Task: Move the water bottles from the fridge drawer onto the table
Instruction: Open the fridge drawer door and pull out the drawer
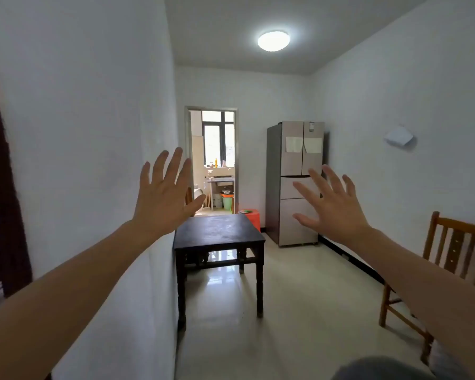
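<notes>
Both arms stretched forward at about chest height, bare forearms entering from the lower corners and converging toward the middle of the view.

Left hand (163, 196): raised, back of the hand to the camera, palm facing away. Fingers (173, 163) spread wide and pointing up, thumb splayed out to the right. Holds nothing. It sits in front of the white wall on the left, thumb overlapping the edge of the doorway (212, 160).

Right hand (333, 207): likewise wide open, back of the hand to the camera, fingers fanned up and leftward, thumb out low on the left. Nothing in its grasp. In the picture it overlaps the lower front of the fridge (295, 182), but it is well short of it in depth; no contact.

Fridge stands upright in the far right corner, against the back wall. Two upper doors shut, paper sheets stuck on them; the two drawer fronts below are shut as well. Water bottles are not visible; the drawers' contents cannot be seen.

Table (220, 231): dark wood, square, pushed against the left wall between the person and the doorway. Its top shows a dull sheen.

A wooden chair (450, 259) stands against the right wall, near the right forearm. An orange stool (251, 216) sits behind the table, just beside the fridge. Round ceiling lamp (273, 41) lit.
</notes>
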